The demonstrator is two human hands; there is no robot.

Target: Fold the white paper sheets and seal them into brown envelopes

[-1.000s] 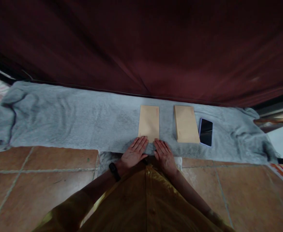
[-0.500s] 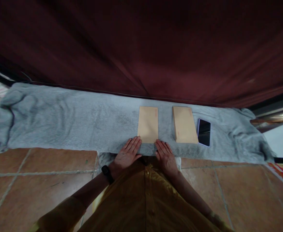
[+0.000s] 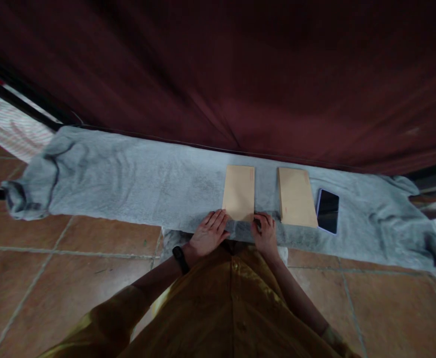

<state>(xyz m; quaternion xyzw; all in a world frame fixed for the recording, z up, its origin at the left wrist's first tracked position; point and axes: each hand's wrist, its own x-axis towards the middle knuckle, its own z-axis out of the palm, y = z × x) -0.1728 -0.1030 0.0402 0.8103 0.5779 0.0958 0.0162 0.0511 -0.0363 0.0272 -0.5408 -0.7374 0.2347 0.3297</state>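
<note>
A flat brown paper envelope [image 3: 239,193] with small red print lies on the grey cloth in front of me. My left hand [image 3: 208,232] rests flat, its fingertips on the envelope's near left corner. At the near right corner my right hand [image 3: 265,233] has its fingers curled in, the thumb and fingertips closed on the envelope's edge. Right of it lies a thicker stack of similar brown envelopes [image 3: 298,196], slightly turned. A dark-screened phone in a purple case [image 3: 328,211] sits beside the stack.
The long grey cloth [image 3: 158,184] covers a narrow bench and bunches up at both ends. A dark red curtain [image 3: 218,74] hangs behind it. Tiled floor [image 3: 102,278] shows on the near side. A dark metal bar [image 3: 20,102] stands at the left.
My right hand's fingers, which were stretched flat at the envelope's corner, are now curled there. My left hand stays flat on its corner. The view has turned slightly left.
</note>
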